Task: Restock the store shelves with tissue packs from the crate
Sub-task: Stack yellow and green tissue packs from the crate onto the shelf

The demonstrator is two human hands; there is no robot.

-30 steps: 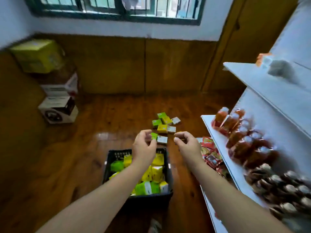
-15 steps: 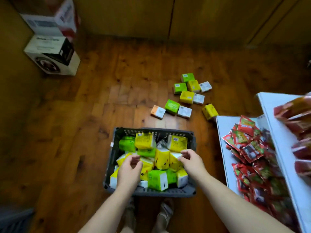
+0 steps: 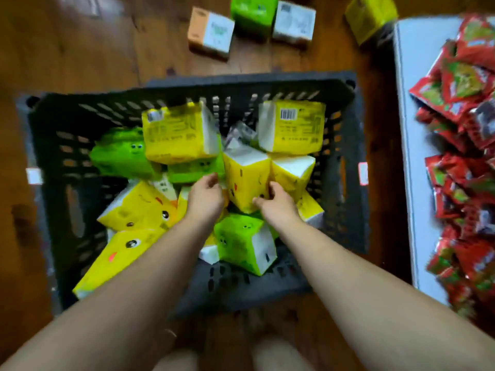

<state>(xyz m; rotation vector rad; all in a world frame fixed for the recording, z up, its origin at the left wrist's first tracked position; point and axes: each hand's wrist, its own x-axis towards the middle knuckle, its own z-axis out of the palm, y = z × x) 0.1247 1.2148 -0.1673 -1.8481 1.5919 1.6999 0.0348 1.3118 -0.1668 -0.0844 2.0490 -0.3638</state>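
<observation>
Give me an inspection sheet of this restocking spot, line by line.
Surface: wooden floor, with the crate standing on it.
Job's things: the crate holds jumbled yellow and green tissue packs; one upright yellow pack mid-crate.
Clutter: four loose packs on the floor beyond the crate.
Grippers: right hand grips the upright yellow pack; left hand at its other side, grip unclear.
Cables: nothing seen.
Surroundings: white shelf at right, piled with red packets.

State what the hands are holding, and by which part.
The right hand grips the upright yellow tissue pack in the crate by its lower right corner; the left hand touches its left side, grip unclear.
</observation>
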